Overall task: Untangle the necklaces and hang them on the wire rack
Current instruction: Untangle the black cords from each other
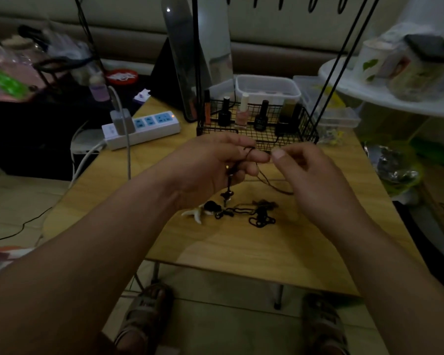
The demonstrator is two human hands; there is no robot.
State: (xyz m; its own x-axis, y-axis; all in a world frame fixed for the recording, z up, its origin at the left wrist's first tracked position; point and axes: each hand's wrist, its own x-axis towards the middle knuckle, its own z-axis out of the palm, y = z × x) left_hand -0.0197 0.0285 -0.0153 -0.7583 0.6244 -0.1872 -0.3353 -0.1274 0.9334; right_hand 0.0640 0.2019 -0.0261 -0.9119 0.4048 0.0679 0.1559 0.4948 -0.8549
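In the middle of the frame both hands are raised just above the table (241, 252). The left hand (215, 165) is curled round a dark cord (274, 184), which loops over its forefinger. A small dark pendant (227, 196) hangs from under this hand, its lower end near the tabletop. The right hand (313, 175) pinches the same cord between thumb and forefinger, tip to tip with the left forefinger. From the pinch the cord sags down and to the right toward the table.

Just below the hands a tangle (251, 216) of dark necklaces lies on the wood, with a white claw-shaped piece at its left end. Whether the held cord joins this tangle cannot be told.

Above the hands stands the black wire rack (292, 134). Its basket holds upright bottles (241, 111), and its hooks show at the top edge of the frame. A clear box (267, 87) sits behind it. A white power strip (144, 128) lies at centre left. Two feet in sandals (144, 316) show at the bottom.
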